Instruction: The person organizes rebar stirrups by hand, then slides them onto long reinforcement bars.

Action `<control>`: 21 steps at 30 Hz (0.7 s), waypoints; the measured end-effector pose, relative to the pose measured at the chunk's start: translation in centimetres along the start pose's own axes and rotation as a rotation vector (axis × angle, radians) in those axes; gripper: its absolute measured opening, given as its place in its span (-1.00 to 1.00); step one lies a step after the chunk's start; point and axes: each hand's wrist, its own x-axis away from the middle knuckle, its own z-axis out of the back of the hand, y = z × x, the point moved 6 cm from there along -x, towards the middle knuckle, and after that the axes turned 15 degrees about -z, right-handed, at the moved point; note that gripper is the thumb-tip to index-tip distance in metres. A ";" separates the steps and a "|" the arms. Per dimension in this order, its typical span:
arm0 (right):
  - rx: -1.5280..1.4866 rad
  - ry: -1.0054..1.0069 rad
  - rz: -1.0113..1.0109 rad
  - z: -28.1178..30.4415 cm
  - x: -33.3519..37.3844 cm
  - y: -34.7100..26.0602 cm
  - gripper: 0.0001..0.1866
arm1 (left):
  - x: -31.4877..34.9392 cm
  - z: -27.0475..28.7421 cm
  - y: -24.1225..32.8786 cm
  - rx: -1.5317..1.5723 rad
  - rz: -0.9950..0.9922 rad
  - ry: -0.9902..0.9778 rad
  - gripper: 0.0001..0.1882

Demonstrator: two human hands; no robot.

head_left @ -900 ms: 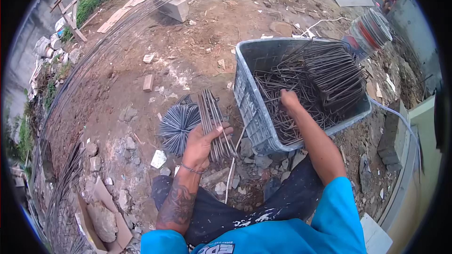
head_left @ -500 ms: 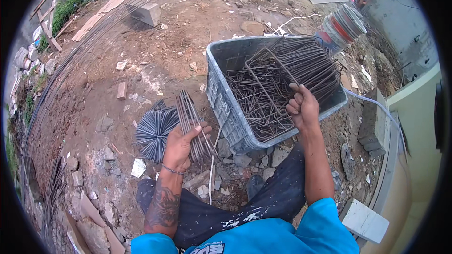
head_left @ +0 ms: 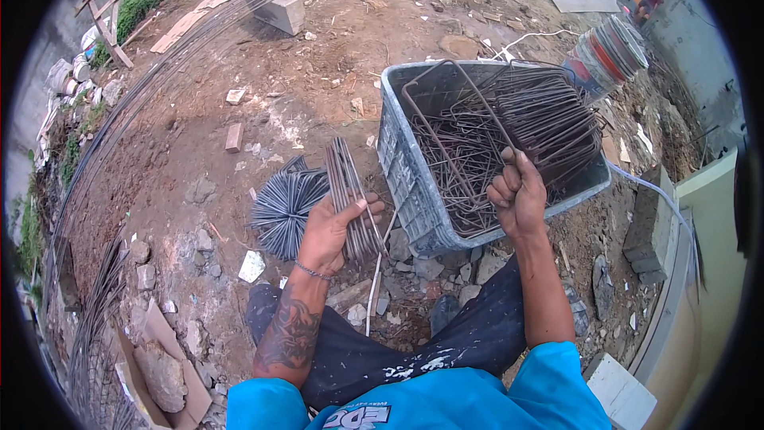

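In my left hand [head_left: 328,232] is a bundle of rectangular steel stirrups [head_left: 342,171], thumb across the bars. Beside it on the dirt lies a fanned, round pile of grey stirrups [head_left: 285,213]. My right hand [head_left: 519,197] pinches a single rusty stirrup [head_left: 485,106], tilted above a grey plastic crate [head_left: 403,183]. Inside that crate, loose stirrups lie tangled at the left and middle, while a neat row of nested stirrups [head_left: 549,115] fills the right side. My fingers hide the near end of the single stirrup.
Stacked buckets [head_left: 609,56] stand behind the crate. Concrete blocks [head_left: 278,14] and a small brick [head_left: 234,138] rest on the rubble-strewn dirt. Long rebar curves along the left. A block [head_left: 649,227] and a low wall border the right. Another person [head_left: 651,0] is far back.
The view has shifted, moving the scene rightward in the picture. My right hand has drawn the single stirrup slightly leftward and up from the nested row. My left hand keeps its bundle.
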 end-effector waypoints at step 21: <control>0.036 0.191 -0.651 -3.8 3.7 19.7 -0.74 | 0.7 -0.2 1.3 0.005 -0.053 -0.091 -0.72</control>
